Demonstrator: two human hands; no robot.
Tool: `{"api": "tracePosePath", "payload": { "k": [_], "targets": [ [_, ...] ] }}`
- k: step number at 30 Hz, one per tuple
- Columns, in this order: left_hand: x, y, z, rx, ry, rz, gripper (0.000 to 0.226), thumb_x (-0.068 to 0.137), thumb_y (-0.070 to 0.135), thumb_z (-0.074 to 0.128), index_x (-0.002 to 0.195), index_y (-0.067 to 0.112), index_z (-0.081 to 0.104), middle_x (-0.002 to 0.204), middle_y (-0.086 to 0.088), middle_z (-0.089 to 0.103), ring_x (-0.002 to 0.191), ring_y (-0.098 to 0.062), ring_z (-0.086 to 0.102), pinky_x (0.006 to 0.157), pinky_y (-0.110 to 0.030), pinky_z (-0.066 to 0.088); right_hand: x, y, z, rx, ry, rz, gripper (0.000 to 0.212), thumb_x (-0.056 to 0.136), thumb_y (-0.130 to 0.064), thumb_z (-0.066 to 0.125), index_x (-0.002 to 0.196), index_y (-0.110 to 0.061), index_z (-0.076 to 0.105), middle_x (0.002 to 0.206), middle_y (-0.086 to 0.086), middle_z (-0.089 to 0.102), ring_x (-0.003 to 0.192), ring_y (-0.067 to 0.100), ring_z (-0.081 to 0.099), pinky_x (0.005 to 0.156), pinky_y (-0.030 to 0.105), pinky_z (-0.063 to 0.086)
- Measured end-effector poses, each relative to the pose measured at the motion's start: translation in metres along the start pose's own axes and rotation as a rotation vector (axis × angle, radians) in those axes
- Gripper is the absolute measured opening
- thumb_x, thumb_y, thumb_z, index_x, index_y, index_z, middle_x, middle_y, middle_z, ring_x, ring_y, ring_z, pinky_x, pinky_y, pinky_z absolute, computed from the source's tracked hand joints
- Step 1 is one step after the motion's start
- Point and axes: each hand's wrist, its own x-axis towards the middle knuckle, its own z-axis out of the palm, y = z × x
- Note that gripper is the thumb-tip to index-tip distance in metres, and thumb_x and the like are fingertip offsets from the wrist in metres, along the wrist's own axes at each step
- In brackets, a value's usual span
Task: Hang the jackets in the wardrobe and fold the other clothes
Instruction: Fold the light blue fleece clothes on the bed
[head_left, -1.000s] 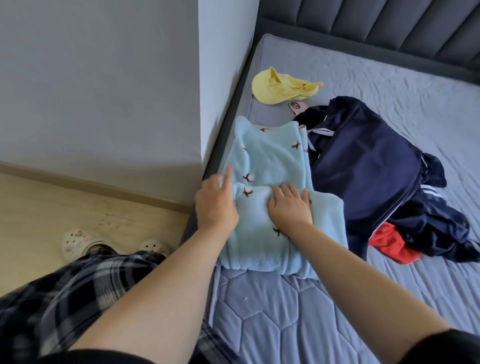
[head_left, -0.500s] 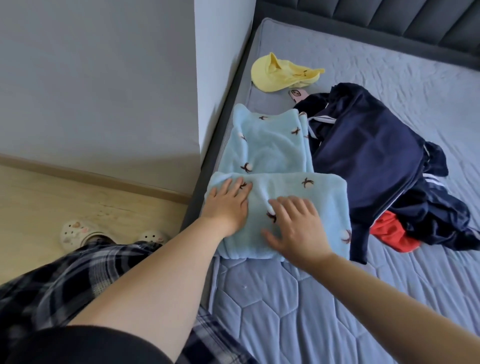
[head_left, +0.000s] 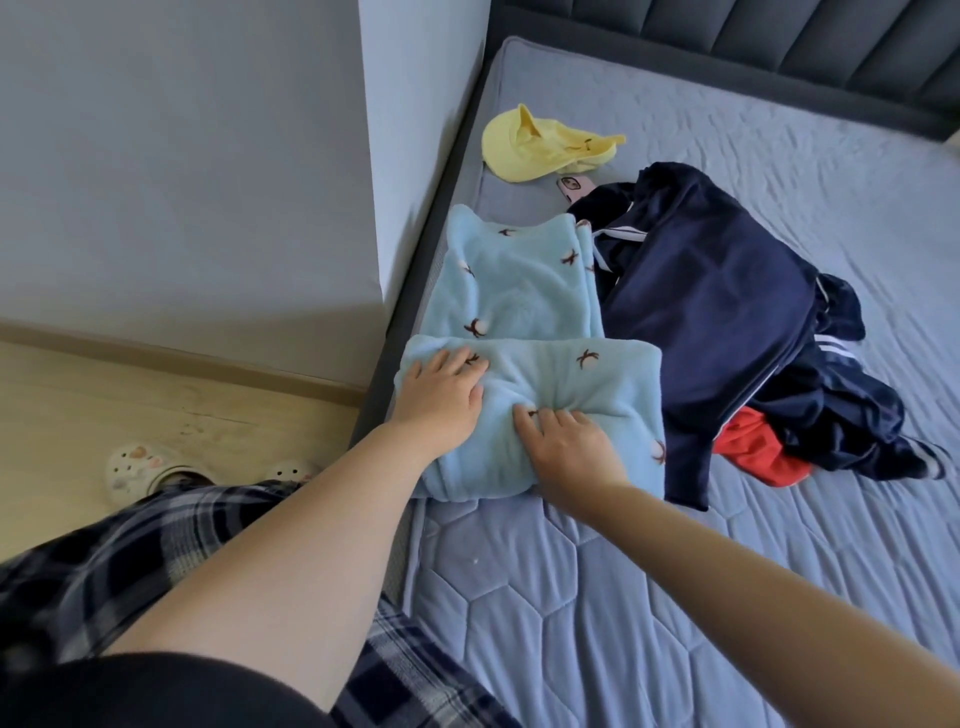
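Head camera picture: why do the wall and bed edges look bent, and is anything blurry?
Head view: the wide lens bows the wall and bed edges; soft daylight, no glare; both hands, left and right, on the blue fleece look sharp.

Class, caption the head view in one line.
Both hands, left hand and right hand, press a half-folded light blue fleece on the bed.

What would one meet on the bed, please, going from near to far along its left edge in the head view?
Left hand pressing the light blue fleece garment → yellow cap → dark padded headboard.
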Motion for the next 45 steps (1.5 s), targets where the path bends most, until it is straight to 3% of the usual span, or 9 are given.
{"api": "tracePosePath", "payload": {
  "k": [8,14,19,24,26,30,34,39,45],
  "targets": [
    [-0.024,0.01,-0.027,0.146,-0.243,0.161,0.096,0.077,0.059,0.063,0.152,0.029,0.01,0.16,0.004,0.002,0.146,-0.019,0.005,0.116,-0.042,0.014,0.026,0.032,-0.011,0.339,-0.215,0.118,0.068,0.071,-0.045,0.066,0.133,-0.031,0.041,0.11,-0.005,0.065,0.099,0.026,0.062,0.079,0.034,0.047],
    [-0.025,-0.003,-0.06,-0.508,-0.086,-0.138,0.046,0.091,0.061,0.043,0.119,0.032,0.065,0.125,0.008,0.062,0.118,-0.014,0.054,0.091,-0.025,0.038,0.035,0.047,-0.053,0.469,-0.376,0.05,0.037,0.064,-0.04,0.068,0.1,-0.037,0.06,0.083,-0.01,0.063,0.077,0.017,0.056,0.066,0.031,0.044],
    [-0.035,-0.005,-0.078,-0.91,-0.34,-0.309,0.053,0.091,0.062,0.042,0.101,0.018,0.071,0.106,-0.004,0.072,0.089,-0.011,0.068,0.079,-0.025,0.049,0.04,0.073,-0.087,0.789,-0.725,0.035,0.025,0.048,-0.027,0.071,0.072,-0.026,0.065,0.068,-0.012,0.066,0.069,0.012,0.063,0.061,0.025,0.052],
    [-0.048,-0.001,-0.069,-1.225,-0.411,-0.508,0.03,0.101,0.02,0.04,0.122,0.004,0.054,0.115,-0.009,0.054,0.105,-0.027,0.061,0.047,-0.016,0.05,0.051,0.096,-0.088,1.052,-1.0,0.026,0.047,0.054,-0.021,0.073,0.1,-0.009,0.073,0.108,0.015,0.07,0.102,0.031,0.066,0.094,0.042,0.051],
    [-0.045,-0.001,-0.061,-1.263,-0.353,-0.578,0.022,0.102,0.016,0.035,0.099,0.014,0.057,0.107,-0.007,0.052,0.085,-0.022,0.058,0.047,-0.018,0.048,0.058,0.098,-0.083,1.064,-1.016,0.095,0.045,0.053,-0.025,0.073,0.095,-0.012,0.074,0.104,0.017,0.071,0.097,0.033,0.067,0.09,0.045,0.053],
    [-0.035,-0.014,-0.058,-1.461,-0.214,-0.676,0.053,0.092,0.064,0.038,0.091,0.017,0.062,0.073,-0.005,0.072,0.08,-0.021,0.063,0.058,-0.028,0.049,0.08,0.1,-0.075,0.92,-0.882,0.203,0.053,0.053,-0.033,0.071,0.101,-0.012,0.07,0.097,0.011,0.073,0.091,0.03,0.069,0.084,0.043,0.056],
    [-0.026,-0.031,-0.052,-1.444,-0.26,-0.487,0.077,0.068,0.084,0.042,0.118,0.029,0.062,0.108,0.001,0.072,0.103,-0.017,0.066,0.084,-0.036,0.053,0.105,0.102,-0.067,0.715,-0.607,0.253,0.013,0.078,-0.023,0.064,0.088,-0.025,0.073,0.088,-0.008,0.071,0.086,0.011,0.064,0.075,0.021,0.048],
    [-0.013,-0.025,-0.036,-1.06,-0.148,-0.4,0.093,0.065,0.054,0.08,0.142,0.029,0.034,0.13,0.005,0.057,0.112,-0.015,0.059,0.093,-0.033,0.048,0.111,0.076,-0.043,0.493,-0.203,0.393,0.031,0.09,-0.015,0.05,0.117,-0.014,0.065,0.119,0.009,0.064,0.11,0.03,0.057,0.093,0.034,0.045],
    [0.003,-0.025,-0.012,-0.812,0.112,-0.449,0.053,0.08,0.035,0.065,0.13,0.022,0.052,0.127,-0.004,0.059,0.115,-0.025,0.055,0.087,-0.029,0.041,0.075,0.042,-0.05,0.44,0.582,0.182,0.025,0.083,-0.007,0.046,0.095,0.001,0.066,0.093,0.015,0.065,0.09,0.035,0.058,0.083,0.044,0.045]
  ]
}}
